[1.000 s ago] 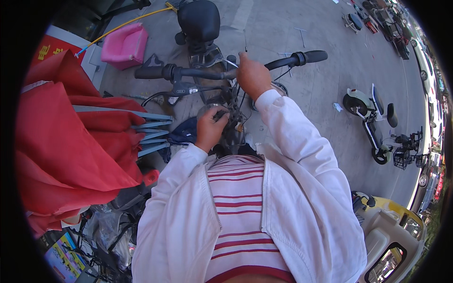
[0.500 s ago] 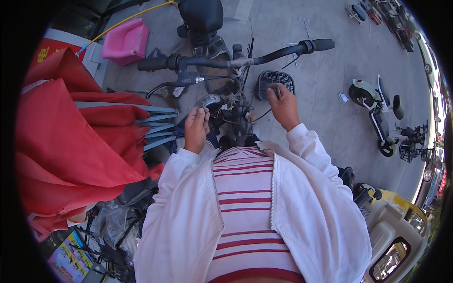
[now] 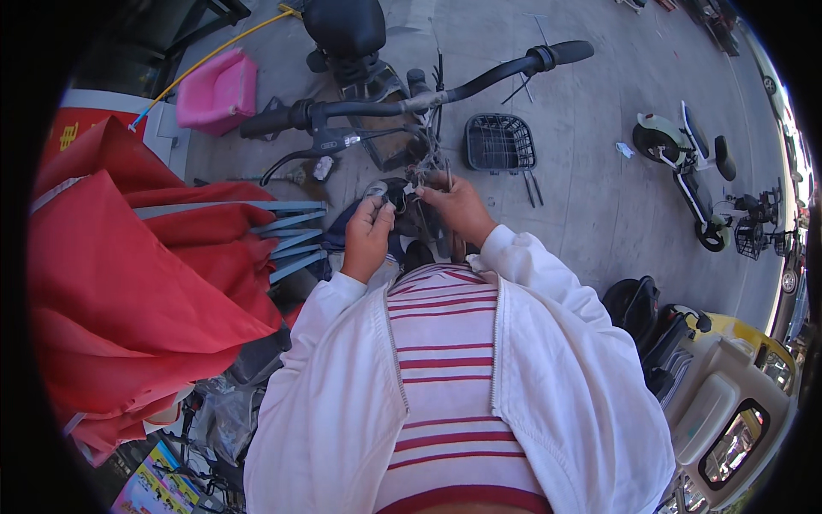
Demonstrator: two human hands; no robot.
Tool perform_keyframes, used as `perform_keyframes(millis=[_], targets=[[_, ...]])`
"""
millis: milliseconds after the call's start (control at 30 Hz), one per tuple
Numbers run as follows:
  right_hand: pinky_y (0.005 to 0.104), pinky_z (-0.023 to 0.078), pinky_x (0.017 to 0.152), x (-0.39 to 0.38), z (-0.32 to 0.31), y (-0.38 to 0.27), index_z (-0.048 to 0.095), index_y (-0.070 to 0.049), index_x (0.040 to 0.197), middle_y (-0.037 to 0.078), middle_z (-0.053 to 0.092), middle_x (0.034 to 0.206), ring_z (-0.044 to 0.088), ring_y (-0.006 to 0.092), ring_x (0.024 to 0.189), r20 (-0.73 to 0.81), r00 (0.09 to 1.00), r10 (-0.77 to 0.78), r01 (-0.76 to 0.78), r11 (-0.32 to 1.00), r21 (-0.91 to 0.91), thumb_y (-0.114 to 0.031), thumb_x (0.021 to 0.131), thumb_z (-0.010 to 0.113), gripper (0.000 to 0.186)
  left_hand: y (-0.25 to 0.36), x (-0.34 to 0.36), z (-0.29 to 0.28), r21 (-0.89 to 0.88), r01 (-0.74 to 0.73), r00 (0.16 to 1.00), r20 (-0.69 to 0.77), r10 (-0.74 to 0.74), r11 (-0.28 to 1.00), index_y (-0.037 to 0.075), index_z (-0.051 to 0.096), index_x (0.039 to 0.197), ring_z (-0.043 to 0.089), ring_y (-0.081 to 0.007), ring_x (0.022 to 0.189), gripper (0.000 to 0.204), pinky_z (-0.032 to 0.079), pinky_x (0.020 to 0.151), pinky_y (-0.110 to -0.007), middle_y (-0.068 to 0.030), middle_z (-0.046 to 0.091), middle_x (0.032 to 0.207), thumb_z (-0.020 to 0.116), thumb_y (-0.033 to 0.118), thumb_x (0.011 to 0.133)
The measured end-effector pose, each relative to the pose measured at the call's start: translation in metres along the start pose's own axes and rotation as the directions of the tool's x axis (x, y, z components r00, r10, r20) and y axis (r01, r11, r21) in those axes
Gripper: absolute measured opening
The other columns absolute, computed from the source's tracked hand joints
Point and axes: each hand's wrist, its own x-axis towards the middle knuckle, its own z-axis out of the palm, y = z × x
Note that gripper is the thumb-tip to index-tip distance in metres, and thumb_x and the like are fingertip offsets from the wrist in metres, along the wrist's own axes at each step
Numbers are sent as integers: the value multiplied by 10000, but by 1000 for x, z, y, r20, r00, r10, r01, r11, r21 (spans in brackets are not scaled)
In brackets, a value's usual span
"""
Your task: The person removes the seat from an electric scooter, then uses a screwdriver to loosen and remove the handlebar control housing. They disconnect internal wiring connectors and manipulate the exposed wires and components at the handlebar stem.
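Note:
In front of me stands a bike with its black handlebar [image 3: 360, 109] turned at a slant, a brake lever on its left side. Loose wires [image 3: 425, 163] hang in a tangle below the bar. My left hand [image 3: 368, 236] is closed in a pinch beside the round headlamp [image 3: 375, 189]; what its fingertips grip is too small to make out. Close by on the right, my right hand [image 3: 462, 210] is closed, its fingertips at the wires. A thin stick-like thing [image 3: 449, 177] juts up from its grip. The fingers partly hide the parts behind them.
A black basket [image 3: 501, 144] lies on the ground beyond my right hand. Folded red canvas [image 3: 163, 265] with grey poles fills the left. A pink seat [image 3: 217, 91] stands far left, a white scooter [image 3: 681, 171] to the right. A yellow-and-white vehicle [image 3: 728, 411] is at lower right.
My right hand has moved left and slightly down, from near the basket to the wires beside my left hand. My left hand has shifted slightly right. The view has shifted a little.

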Motion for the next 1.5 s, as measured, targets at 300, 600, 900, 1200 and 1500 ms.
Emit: perform_keyframes(millis=[300, 600, 900, 1200, 1500], targets=[[232, 298, 394, 14, -16, -8, 642, -36, 829, 8, 607, 682, 437, 68, 434, 161, 977, 143, -168, 973, 156, -188, 789, 768, 201, 10, 23, 5, 158, 1, 998, 61, -11, 987, -20, 596, 1164, 517, -51, 711, 314, 429, 659, -208, 18, 607, 845, 664, 128, 896], [226, 281, 402, 14, -22, -6, 614, -63, 772, -17, 539, 595, 402, 60, 425, 136, 977, 167, -182, 977, 110, -247, 854, 708, 223, -8, 44, 9, 317, -75, 953, 300, -25, 945, 38, 662, 1076, 529, -54, 672, 219, 425, 619, -224, 24, 619, 789, 585, 200, 948], [244, 314, 430, 7, -18, -9, 660, -48, 889, -34, 528, 617, 400, 63, 461, 257, 942, 216, -266, 947, 180, -235, 878, 664, 187, -1, 35, 6, -293, 481, 850, 389, -356, 826, 94, 558, 1040, 318, -24, 503, 169, 285, 462, -211, 35, 483, 713, 472, 229, 986], [233, 284, 438, 10, -11, 1, 676, -49, 976, -59, 512, 609, 358, 38, 454, 267, 941, 211, -290, 907, 305, -211, 873, 684, 193, 16, 37, 8, -396, 543, 830, 385, -403, 740, 91, 572, 987, 308, -23, 437, 199, 235, 405, -195, 31, 496, 715, 522, 281, 954], [296, 485, 630, 16, -7, 1, 656, -36, 1011, 17, 610, 796, 610, 166, 710, -66, 970, -234, 206, 935, -289, -120, 806, 744, 238, 19, 42, 5, -304, 513, 854, 275, -442, 802, 81, 605, 834, 283, -22, 436, 264, 197, 400, -205, 65, 437, 632, 564, 331, 911]])
